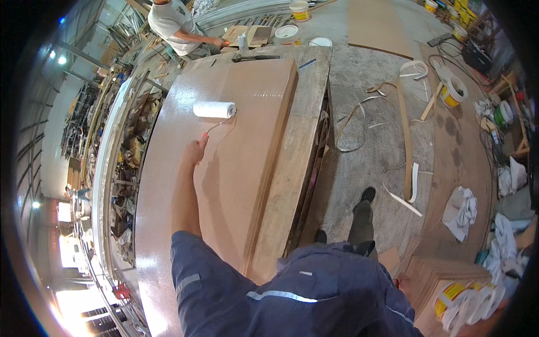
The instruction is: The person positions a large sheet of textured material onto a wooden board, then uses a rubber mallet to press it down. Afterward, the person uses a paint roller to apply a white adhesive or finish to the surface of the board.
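My left hand (195,150) is closed around the red handle of a paint roller (214,109). Its white, fluffy sleeve lies on a large brown board (185,185), the top one of a low stack. A wet-looking shine covers the board's left and far parts, and the forearm casts a shadow to the right of the roller. Low at my right side, my right hand (404,286) hangs near a stack of brown panels (443,272); its fingers are mostly hidden, so I cannot make out whether it holds anything.
A hammer (255,58) lies beyond the board's far edge, where another person (174,28) stands. Curled strips (359,121) and a long wooden strip (405,140) litter the floor to the right. A white-and-yellow bucket (452,92) stands farther right. Cluttered shelving (132,163) runs along the left.
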The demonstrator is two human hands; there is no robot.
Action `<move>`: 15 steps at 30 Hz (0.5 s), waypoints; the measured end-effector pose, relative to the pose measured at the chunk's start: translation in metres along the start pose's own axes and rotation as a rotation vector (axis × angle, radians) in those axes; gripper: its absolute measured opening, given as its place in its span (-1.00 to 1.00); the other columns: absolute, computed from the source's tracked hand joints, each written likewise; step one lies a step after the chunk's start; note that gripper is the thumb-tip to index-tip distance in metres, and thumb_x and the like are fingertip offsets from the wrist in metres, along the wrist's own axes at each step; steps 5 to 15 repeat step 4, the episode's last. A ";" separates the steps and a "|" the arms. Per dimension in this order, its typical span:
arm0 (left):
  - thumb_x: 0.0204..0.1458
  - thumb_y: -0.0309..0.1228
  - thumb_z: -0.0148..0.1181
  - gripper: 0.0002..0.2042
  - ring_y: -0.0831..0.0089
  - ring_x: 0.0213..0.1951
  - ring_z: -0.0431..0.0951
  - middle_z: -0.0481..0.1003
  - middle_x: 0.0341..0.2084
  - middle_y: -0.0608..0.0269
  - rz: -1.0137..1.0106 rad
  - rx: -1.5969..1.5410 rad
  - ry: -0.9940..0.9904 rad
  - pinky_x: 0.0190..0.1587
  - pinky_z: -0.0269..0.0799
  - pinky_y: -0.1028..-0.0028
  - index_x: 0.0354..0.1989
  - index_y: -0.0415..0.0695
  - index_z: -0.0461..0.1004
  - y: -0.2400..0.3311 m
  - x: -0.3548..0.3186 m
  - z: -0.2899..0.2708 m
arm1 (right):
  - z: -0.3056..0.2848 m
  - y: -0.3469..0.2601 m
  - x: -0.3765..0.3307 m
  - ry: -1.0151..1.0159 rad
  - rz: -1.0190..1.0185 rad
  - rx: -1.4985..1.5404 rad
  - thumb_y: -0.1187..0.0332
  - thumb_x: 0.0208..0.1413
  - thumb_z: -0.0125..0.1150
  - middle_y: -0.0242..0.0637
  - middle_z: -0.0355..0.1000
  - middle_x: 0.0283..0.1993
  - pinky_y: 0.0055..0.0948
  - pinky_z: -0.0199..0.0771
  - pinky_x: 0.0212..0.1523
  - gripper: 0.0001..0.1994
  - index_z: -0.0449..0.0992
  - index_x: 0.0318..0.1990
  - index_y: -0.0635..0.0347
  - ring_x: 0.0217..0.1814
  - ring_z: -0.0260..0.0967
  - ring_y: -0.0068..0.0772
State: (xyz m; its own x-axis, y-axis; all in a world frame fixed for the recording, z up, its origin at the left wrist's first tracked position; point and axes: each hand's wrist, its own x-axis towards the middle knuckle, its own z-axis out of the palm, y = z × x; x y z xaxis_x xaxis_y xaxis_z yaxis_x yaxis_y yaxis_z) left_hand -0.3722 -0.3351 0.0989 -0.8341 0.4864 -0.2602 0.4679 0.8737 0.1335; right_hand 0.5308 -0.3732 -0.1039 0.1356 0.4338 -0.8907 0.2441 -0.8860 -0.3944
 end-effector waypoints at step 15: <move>0.13 0.27 -0.17 -0.24 0.14 -0.59 0.60 0.58 -0.42 -0.19 -0.014 -0.014 0.045 -0.35 0.51 0.20 -0.16 -0.34 0.53 0.092 0.054 -0.006 | -0.034 -0.084 0.117 -0.055 0.171 0.092 0.16 0.27 -0.07 -0.27 0.28 -0.54 -0.52 0.08 -0.79 -0.70 0.28 -0.45 0.15 -0.67 0.16 -0.45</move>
